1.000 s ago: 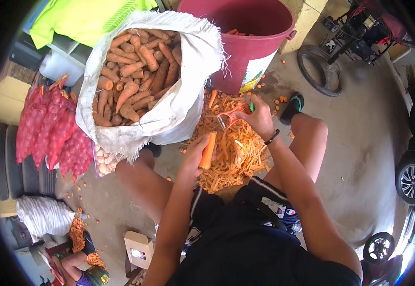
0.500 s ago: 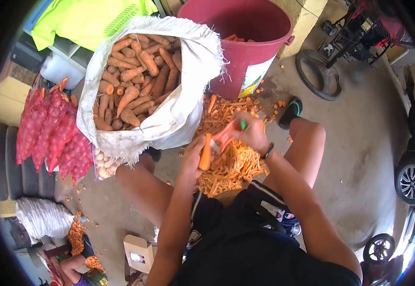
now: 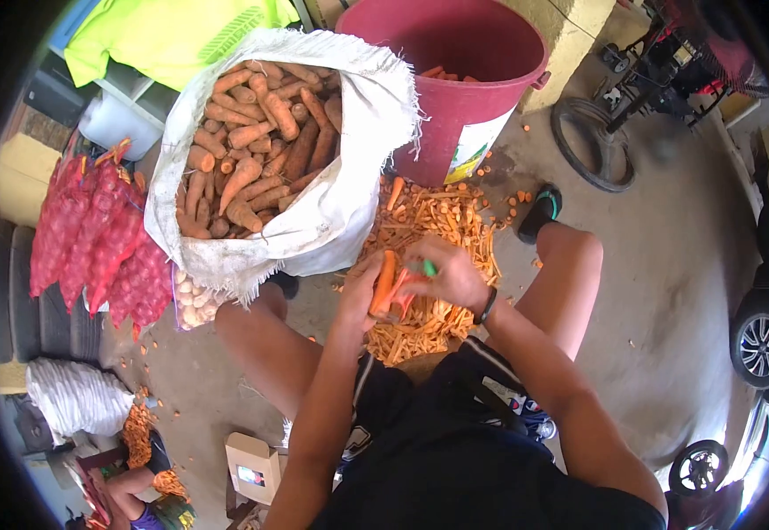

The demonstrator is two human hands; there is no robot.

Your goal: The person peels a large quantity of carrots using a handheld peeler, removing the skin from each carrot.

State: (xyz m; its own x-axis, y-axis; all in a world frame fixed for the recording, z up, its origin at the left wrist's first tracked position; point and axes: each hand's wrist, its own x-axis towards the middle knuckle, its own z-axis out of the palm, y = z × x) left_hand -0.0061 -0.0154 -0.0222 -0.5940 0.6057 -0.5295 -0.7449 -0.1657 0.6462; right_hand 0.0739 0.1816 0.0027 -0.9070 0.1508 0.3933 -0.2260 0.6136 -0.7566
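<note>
A bright orange carrot (image 3: 384, 281) is gripped upright in my left hand (image 3: 360, 290). Against its right side my right hand (image 3: 452, 274) holds a peeler (image 3: 402, 291) with a red-orange body, slightly blurred; a green part shows between the fingers. Beneath both hands lies a heap of orange peelings (image 3: 433, 322) on the floor between my legs. Ahead and to the left stands a white woven sack (image 3: 358, 190), its top rolled open, full of unpeeled carrots (image 3: 248, 177). Beyond the heap is a dark red tub (image 3: 433, 115) with some peeled carrots (image 3: 442, 74) inside.
Red net bags (image 3: 84, 234) and tires (image 3: 27, 291) are at the left. Part of another person (image 3: 128, 495) shows at the bottom left beside more peelings. A loose wheel (image 3: 592, 146) lies at the upper right. An open cardboard box (image 3: 254, 468) sits below my left leg.
My right hand and the peeler have moved down and slightly toward me along the carrot. My left hand has hardly moved and still holds the carrot.
</note>
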